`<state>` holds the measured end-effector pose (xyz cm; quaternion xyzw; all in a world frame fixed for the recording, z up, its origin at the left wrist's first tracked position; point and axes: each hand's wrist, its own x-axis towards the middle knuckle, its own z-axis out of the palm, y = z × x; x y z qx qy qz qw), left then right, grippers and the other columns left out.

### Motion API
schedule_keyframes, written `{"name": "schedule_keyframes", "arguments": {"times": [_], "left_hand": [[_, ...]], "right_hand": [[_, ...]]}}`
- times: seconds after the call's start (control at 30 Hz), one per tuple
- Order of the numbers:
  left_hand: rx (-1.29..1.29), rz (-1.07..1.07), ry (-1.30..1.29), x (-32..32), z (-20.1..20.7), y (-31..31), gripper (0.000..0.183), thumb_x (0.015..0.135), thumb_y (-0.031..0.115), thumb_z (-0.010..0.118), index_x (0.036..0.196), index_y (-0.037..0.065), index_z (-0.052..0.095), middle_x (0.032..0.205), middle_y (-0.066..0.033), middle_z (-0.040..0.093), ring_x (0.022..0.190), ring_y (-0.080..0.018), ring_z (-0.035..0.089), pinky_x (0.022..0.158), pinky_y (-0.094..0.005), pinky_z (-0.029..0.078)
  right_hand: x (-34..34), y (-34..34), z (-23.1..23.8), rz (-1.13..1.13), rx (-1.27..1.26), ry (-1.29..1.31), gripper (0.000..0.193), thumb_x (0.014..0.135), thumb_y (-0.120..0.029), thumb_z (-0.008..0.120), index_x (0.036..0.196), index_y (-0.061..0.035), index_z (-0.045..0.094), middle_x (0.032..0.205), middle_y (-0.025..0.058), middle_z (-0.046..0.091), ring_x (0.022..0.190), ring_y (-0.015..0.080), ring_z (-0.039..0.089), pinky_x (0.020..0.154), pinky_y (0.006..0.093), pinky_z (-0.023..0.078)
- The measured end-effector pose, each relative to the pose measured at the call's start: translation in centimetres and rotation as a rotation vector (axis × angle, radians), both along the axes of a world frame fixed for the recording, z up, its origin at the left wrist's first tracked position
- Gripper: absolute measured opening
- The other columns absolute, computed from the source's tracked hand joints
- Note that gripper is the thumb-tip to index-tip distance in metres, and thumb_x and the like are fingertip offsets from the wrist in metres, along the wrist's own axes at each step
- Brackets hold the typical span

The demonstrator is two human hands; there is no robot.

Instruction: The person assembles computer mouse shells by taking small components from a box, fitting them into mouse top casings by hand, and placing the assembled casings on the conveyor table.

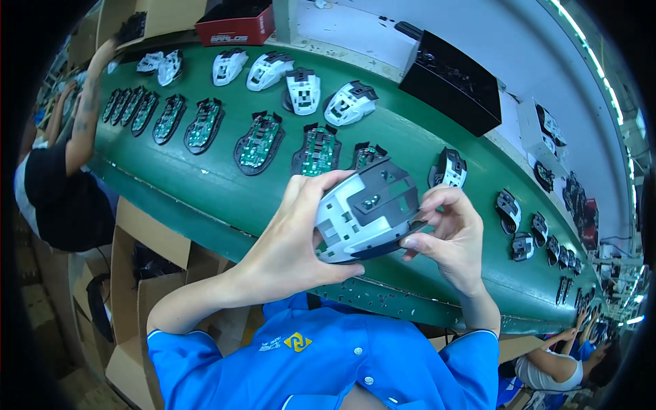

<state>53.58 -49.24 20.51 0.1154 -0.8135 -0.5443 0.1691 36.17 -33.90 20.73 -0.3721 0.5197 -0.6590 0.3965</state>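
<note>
A long green bench [205, 184], bending across the whole view, carries the work. At its left a co-worker [65, 195] in a dark top stretches an arm over it. The person nearest me wears a blue shirt [314, 376]; an open cardboard carton [157, 236] stands below the bench edge. Along the far side sit a black box [441, 99] of dark parts and a smaller red box [236, 31] (pale lettering on its front).

The left hand [290, 236] grips a white-and-grey mouse shell [369, 212] above the bench, thumb beneath; the right hand [447, 232] has its thumb and bent fingers on the opposite side. Similar shells [303, 92] and green circuit boards [258, 145] lie beyond. Smallest, a yellow emblem [297, 342] with white lettering marks the shirt.
</note>
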Motion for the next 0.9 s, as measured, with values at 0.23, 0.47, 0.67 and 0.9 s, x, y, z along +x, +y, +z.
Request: {"name": "schedule_keyframes", "arguments": {"times": [0.23,0.47,0.67,0.9], "left_hand": [[-0.186,0.001,0.063,-0.1,0.3,0.2,0.086,0.060,0.004,0.080,0.132,0.003,0.033,0.114,-0.0154,0.038,0.106,-0.0285,0.046,0.081,-0.0345,0.048],[-0.208,-0.009,0.055,-0.4,0.2,0.1,0.083,0.058,0.007,0.080,0.129,0.002,0.037,0.112,-0.0159,0.042,0.103,-0.0283,0.048,0.082,-0.0343,0.047],[-0.279,-0.055,0.110,-0.9,0.6,0.0,0.078,0.058,0.017,0.082,0.124,-0.001,0.045,0.107,-0.0171,0.051,0.097,-0.0298,0.056,0.078,-0.0354,0.050],[-0.419,-0.022,0.197,-0.6,0.8,-0.6,0.073,0.053,0.023,0.085,0.115,-0.003,0.055,0.104,-0.0181,0.060,0.089,-0.0290,0.065,0.073,-0.0340,0.054]], "right_hand": [[-0.2,-0.2,0.0,-0.007,0.012,0.034,0.039,0.072,0.007,0.073,0.104,0.0023,0.051,0.098,0.0066,0.046,0.085,0.0145,0.060,0.062,0.0263,0.059],[-1.3,-0.7,-0.1,0.098,0.077,0.182,0.080,0.065,-0.004,0.081,0.130,-0.0012,0.035,0.121,0.0107,0.043,0.109,0.0190,0.052,0.085,0.0334,0.052],[-1.6,-2.2,-1.4,0.261,-0.051,0.339,0.104,0.055,-0.023,0.088,0.138,-0.0017,0.030,0.132,0.0138,0.044,0.123,0.0235,0.044,0.103,0.0362,0.037],[-1.3,-2.4,-3.4,0.218,-0.180,0.206,0.091,0.049,-0.018,0.091,0.124,0.0011,0.045,0.119,0.0150,0.056,0.113,0.0218,0.054,0.100,0.0344,0.040]]}}
